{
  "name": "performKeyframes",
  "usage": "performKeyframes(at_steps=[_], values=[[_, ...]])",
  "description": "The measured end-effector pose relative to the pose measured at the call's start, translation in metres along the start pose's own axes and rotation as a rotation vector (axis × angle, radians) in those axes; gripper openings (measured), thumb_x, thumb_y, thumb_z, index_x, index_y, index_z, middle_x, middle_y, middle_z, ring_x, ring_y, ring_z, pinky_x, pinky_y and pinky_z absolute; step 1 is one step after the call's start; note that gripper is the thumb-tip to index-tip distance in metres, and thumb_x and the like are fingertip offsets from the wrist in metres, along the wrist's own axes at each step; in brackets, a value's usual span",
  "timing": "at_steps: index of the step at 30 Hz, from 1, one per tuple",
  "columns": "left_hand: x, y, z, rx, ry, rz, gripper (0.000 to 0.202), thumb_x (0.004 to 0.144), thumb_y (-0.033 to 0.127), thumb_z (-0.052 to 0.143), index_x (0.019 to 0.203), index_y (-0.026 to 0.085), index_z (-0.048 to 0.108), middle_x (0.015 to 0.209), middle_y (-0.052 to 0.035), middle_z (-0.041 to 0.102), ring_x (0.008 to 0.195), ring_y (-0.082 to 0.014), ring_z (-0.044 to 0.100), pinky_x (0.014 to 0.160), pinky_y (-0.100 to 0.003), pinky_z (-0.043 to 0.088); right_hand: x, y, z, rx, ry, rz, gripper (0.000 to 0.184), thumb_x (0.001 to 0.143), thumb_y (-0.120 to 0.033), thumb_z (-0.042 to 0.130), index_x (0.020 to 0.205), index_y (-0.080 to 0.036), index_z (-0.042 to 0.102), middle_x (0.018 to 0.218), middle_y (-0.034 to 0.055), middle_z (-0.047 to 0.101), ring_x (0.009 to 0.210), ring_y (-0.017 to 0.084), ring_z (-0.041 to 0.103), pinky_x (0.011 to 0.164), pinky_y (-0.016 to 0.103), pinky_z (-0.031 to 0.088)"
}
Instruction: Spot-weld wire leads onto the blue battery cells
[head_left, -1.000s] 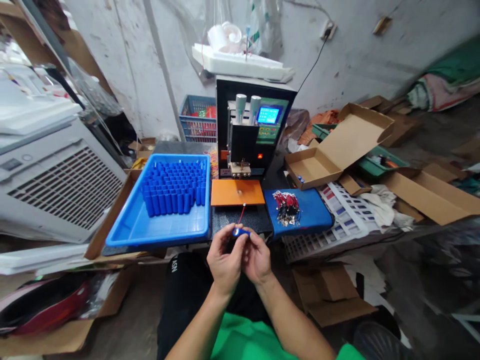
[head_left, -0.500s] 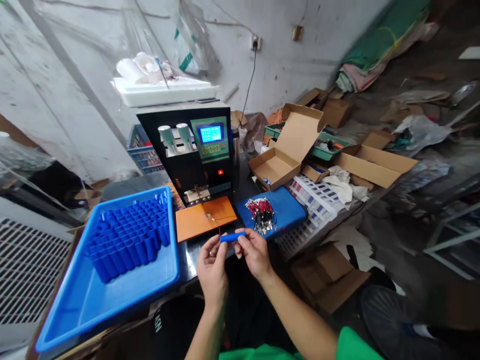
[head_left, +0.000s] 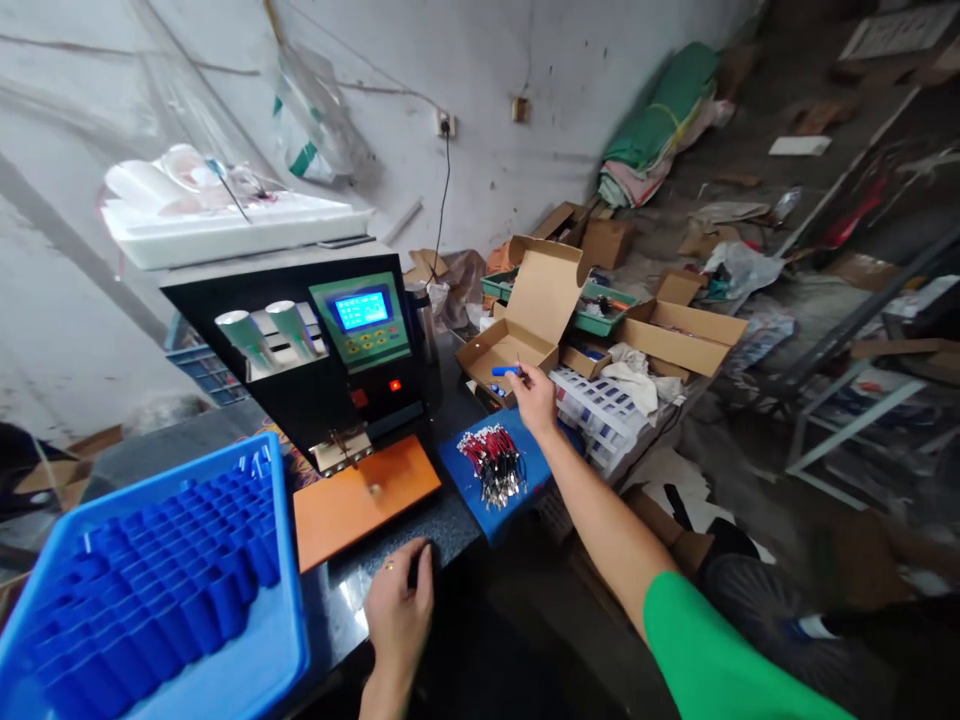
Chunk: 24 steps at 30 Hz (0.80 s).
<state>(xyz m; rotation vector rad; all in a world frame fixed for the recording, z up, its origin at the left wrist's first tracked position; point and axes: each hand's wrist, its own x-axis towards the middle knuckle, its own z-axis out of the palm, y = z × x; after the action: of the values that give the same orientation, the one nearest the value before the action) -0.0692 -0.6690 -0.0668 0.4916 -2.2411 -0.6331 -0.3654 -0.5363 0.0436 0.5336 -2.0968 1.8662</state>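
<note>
My right hand (head_left: 536,398) pinches a blue cylindrical battery cell (head_left: 505,371) over the near side of an open cardboard box (head_left: 517,345). A thin lead rises beside my fingers. My left hand (head_left: 399,605) is by the table's front edge, loosely curled, thumb apart from the fingers, and nothing shows in it. Ahead of it lies an orange board (head_left: 360,510), below a black spot-welding machine (head_left: 300,390) with a lit screen. Red and black wire leads (head_left: 495,465) are heaped on a blue pad (head_left: 469,500). A few blue-ended cells (head_left: 496,390) sit near the box's front.
A blue tub (head_left: 296,600) full of upright blue cells stands at the left. A white plastic basket (head_left: 607,400) and other cartons (head_left: 686,330) crowd the right. White foam (head_left: 247,238) rests on the machine. A fan (head_left: 772,600) stands low at the right.
Both hands held the battery cell in front of the orange board. My left hand has let go and dropped lower; my right has carried the cell right to the box. The view has turned right.
</note>
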Motion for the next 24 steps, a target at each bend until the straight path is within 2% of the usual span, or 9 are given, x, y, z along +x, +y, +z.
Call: performKeyframes(at_steps=[2, 4, 7, 9, 13, 18, 20, 22, 24], values=[[0.0, 0.001, 0.001, 0.038, 0.002, 0.038, 0.021, 0.092, 0.038, 0.058, 0.097, 0.022, 0.071, 0.09, -0.0028, 0.076, 0.08, -0.0201, 0.072, 0.071, -0.03, 0.054, 0.035, 0.009, 0.006, -0.237, -0.13, 0.016, 0.038, 0.093, -0.033, 0.055, 0.121, -0.011, 0.067, 0.114, 0.0142, 0.072, 0.101, 0.021, 0.065, 0.09, 0.027, 0.048], [0.001, 0.003, 0.001, 0.062, 0.016, 0.063, 0.02, 0.092, 0.038, 0.057, 0.097, 0.022, 0.07, 0.089, -0.0024, 0.076, 0.079, -0.0193, 0.072, 0.07, -0.029, 0.053, 0.058, 0.015, 0.015, -0.479, -0.276, 0.013, 0.035, 0.094, -0.031, 0.055, 0.12, -0.012, 0.068, 0.114, 0.0143, 0.073, 0.104, 0.021, 0.065, 0.09, 0.025, 0.046], [0.001, 0.004, 0.0, 0.087, 0.039, 0.093, 0.02, 0.093, 0.037, 0.057, 0.097, 0.022, 0.069, 0.088, -0.0025, 0.076, 0.078, -0.0187, 0.072, 0.07, -0.028, 0.052, 0.074, 0.023, 0.03, -0.805, -0.448, 0.012, 0.03, 0.096, -0.031, 0.054, 0.113, -0.013, 0.071, 0.114, 0.0167, 0.073, 0.105, 0.023, 0.066, 0.086, 0.024, 0.044], [0.001, 0.004, -0.001, 0.097, 0.041, 0.104, 0.019, 0.093, 0.036, 0.057, 0.098, 0.022, 0.069, 0.088, -0.0024, 0.076, 0.078, -0.0183, 0.072, 0.07, -0.027, 0.052, 0.076, 0.027, 0.038, -0.936, -0.555, 0.023, 0.032, 0.096, -0.034, 0.055, 0.111, -0.012, 0.073, 0.114, 0.0188, 0.073, 0.105, 0.024, 0.066, 0.081, 0.024, 0.043], [0.0, 0.004, 0.0, 0.114, 0.03, 0.092, 0.018, 0.092, 0.035, 0.058, 0.097, 0.022, 0.069, 0.087, -0.0027, 0.075, 0.076, -0.0186, 0.071, 0.069, -0.028, 0.051, 0.082, 0.034, 0.043, -0.963, -0.743, -0.001, 0.044, 0.099, -0.042, 0.048, 0.109, -0.008, 0.075, 0.112, 0.0211, 0.073, 0.106, 0.026, 0.067, 0.078, 0.025, 0.044], [0.0, 0.005, 0.002, 0.113, 0.026, 0.066, 0.018, 0.091, 0.035, 0.058, 0.097, 0.023, 0.07, 0.089, -0.0034, 0.076, 0.078, -0.02, 0.071, 0.069, -0.029, 0.05, 0.093, 0.038, 0.042, -0.938, -0.83, -0.044, 0.049, 0.102, -0.041, 0.042, 0.112, -0.004, 0.074, 0.111, 0.0218, 0.073, 0.102, 0.026, 0.068, 0.078, 0.025, 0.045], [0.0, 0.004, 0.002, 0.11, 0.024, 0.064, 0.018, 0.092, 0.035, 0.058, 0.097, 0.023, 0.069, 0.089, -0.0033, 0.076, 0.079, -0.0202, 0.071, 0.07, -0.029, 0.05, 0.094, 0.037, 0.041, -0.932, -0.877, -0.037, 0.049, 0.099, -0.046, 0.049, 0.11, -0.005, 0.074, 0.106, 0.0188, 0.075, 0.098, 0.025, 0.069, 0.076, 0.024, 0.045], [-0.001, 0.004, 0.003, 0.121, 0.019, 0.063, 0.018, 0.092, 0.036, 0.058, 0.097, 0.023, 0.069, 0.089, -0.0035, 0.076, 0.078, -0.0203, 0.071, 0.07, -0.029, 0.05, 0.093, 0.037, 0.039, -0.945, -0.934, -0.036, 0.048, 0.091, -0.051, 0.062, 0.106, -0.007, 0.075, 0.1, 0.0157, 0.076, 0.092, 0.025, 0.07, 0.073, 0.024, 0.045], [-0.001, 0.004, 0.003, 0.132, 0.016, 0.073, 0.018, 0.092, 0.036, 0.057, 0.097, 0.023, 0.069, 0.089, -0.0035, 0.075, 0.078, -0.0201, 0.071, 0.07, -0.029, 0.05, 0.09, 0.036, 0.038, -0.98, -0.965, -0.05, 0.048, 0.082, -0.051, 0.073, 0.104, -0.008, 0.075, 0.098, 0.015, 0.076, 0.089, 0.025, 0.07, 0.071, 0.025, 0.045]])
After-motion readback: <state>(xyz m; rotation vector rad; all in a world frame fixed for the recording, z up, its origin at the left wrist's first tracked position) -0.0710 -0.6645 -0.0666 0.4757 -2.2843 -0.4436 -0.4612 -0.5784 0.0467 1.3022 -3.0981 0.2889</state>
